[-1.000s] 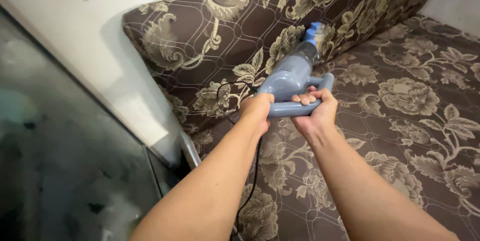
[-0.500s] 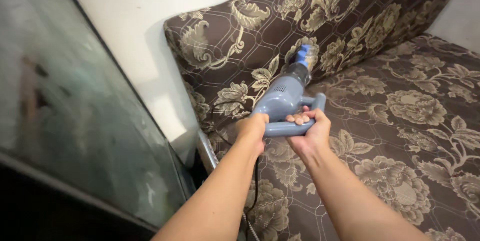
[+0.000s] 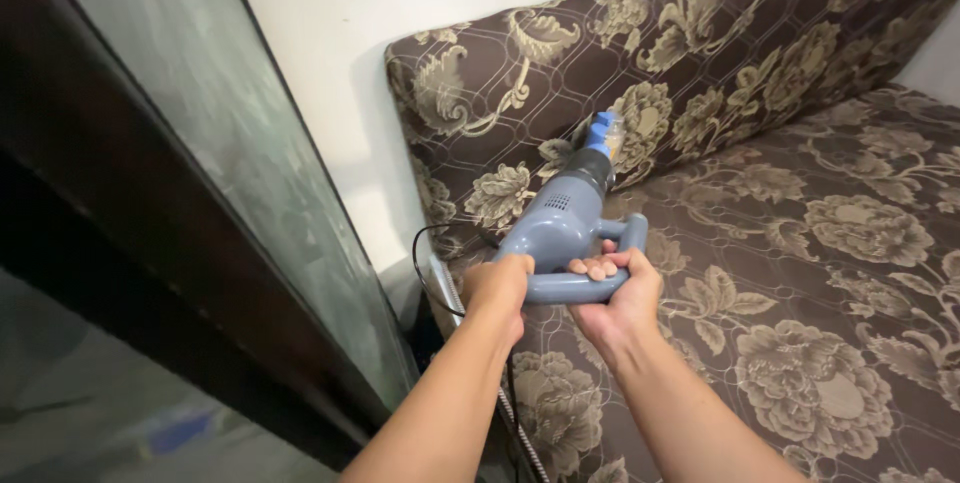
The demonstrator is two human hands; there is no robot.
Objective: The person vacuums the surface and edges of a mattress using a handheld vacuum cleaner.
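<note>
- Vacuum cleaner [image 3: 560, 228], a small blue-grey handheld one, sits at the centre of the frame, tilted so that its nose points up and to the right toward the sofa back.
- Its body is rounded, with a small grille of vent slots on the upper side and a dark band further up.
- Its brighter blue nozzle [image 3: 603, 132] touches the back cushion [image 3: 700, 53], on a pale flower of the pattern.
- Its loop handle [image 3: 580, 288] lies at the low end, just above the seat [image 3: 830, 273].
- The right hand [image 3: 620, 298] is wrapped around that handle from below, palm up, its fingertips [image 3: 597, 267] curled over the top of the bar.
- The left hand [image 3: 497, 288] is closed against the rear left end of the vacuum body, knuckles toward the camera; how much of the body it actually grips is hard to tell, since the hand hides the contact.
- Both forearms rise from the bottom edge of the frame and meet at the tool.
- A black cord [image 3: 432, 273] loops out from the left of the tool, then drops down between the forearms toward the bottom edge.
- The sofa fabric is dark brown, quilted, with beige flowers and leaves, filling the right half of the frame.
- A white wall [image 3: 330, 63] stands behind the cushion, upper centre.
- A glass panel [image 3: 250, 143] in a dark frame leans across the left side.
</note>
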